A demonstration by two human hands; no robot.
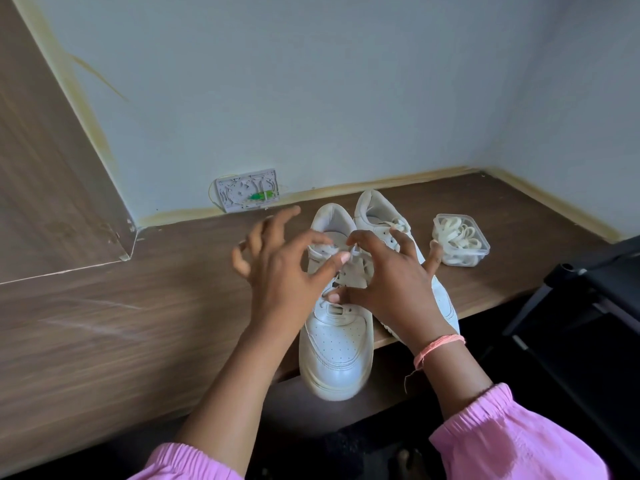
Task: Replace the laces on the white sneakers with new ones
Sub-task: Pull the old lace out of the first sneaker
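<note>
The near sneaker (pixel 336 327) stands toe-first over the front edge of the tabletop (pixel 138 306), with its partner (pixel 381 216) just beside it on the right and mostly hidden behind the right hand (pixel 391 285). The old lace (pixel 349 268) is a flat, soft, light band – limp, easy to snag in the eyelets – so it is best pinched near an eyelet or at its tip, while the stiffer leather upper can take a steadying press. The right hand appears to pinch the lace at the top of the tongue, though motion blur makes this uncertain. The left hand (pixel 277 271) hovers over the same shoe with fingers spread, gripping nothing – its thumb reaching toward the lace. The new laces (pixel 457 237) lie coiled in a clear plastic tub (pixel 483 252) near the right hand's little finger.
</note>
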